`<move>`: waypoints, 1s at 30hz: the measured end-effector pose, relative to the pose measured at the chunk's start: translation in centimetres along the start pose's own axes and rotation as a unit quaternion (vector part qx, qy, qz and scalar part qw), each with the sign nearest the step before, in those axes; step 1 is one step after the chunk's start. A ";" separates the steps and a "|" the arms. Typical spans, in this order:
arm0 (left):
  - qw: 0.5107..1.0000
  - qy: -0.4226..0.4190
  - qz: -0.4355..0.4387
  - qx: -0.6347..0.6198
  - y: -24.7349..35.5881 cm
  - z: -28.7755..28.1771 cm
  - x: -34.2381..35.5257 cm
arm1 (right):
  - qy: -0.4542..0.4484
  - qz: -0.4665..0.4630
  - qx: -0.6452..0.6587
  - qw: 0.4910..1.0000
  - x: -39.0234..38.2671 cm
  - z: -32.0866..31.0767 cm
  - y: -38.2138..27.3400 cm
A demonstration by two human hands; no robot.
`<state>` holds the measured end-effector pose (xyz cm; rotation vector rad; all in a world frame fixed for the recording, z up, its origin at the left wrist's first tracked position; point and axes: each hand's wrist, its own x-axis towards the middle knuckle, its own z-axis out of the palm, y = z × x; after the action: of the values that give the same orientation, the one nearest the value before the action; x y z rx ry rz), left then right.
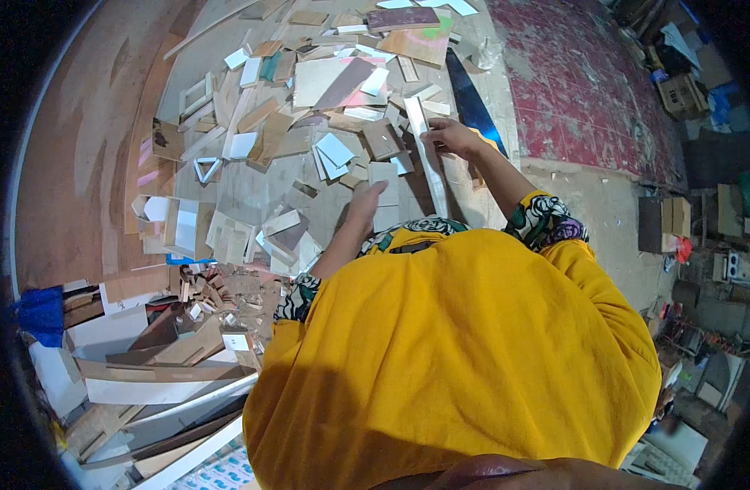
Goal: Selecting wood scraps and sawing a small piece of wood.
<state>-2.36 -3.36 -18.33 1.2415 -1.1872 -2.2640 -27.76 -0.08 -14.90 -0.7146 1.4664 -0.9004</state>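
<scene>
Right hand [450, 137] clamped on the far end of a long white strip [430, 163] amid the scrap-wood pile [293, 122], left hand [367, 198] open beside it; likely light, stiff, best gripped mid-length.

I see brown cardboard boxes [681, 94] stacked far right beyond the red floor, and another brown carton [674, 217] standing at mid right. No labels, signs or screens I can make out.
</scene>
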 end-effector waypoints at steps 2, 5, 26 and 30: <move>0.995 0.038 0.018 0.090 -0.2 0.5 0.1 | 0.026 0.009 -0.028 0.999 0.3 0.3 0.9; 0.978 0.058 0.078 0.183 -1.1 0.4 0.7 | -0.003 0.030 -0.159 0.987 0.3 0.7 2.9; 0.978 0.041 0.156 0.131 -0.4 0.7 2.4 | 0.088 -0.167 -0.270 0.944 -1.9 1.2 -3.7; 0.993 0.047 0.100 -0.043 1.1 -0.9 1.4 | 0.154 -0.086 -0.321 0.930 -1.0 -3.1 -1.1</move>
<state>-2.57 -5.36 -18.47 1.1302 -1.1138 -2.0661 -30.78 0.60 -13.44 -1.2392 2.0390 -0.6732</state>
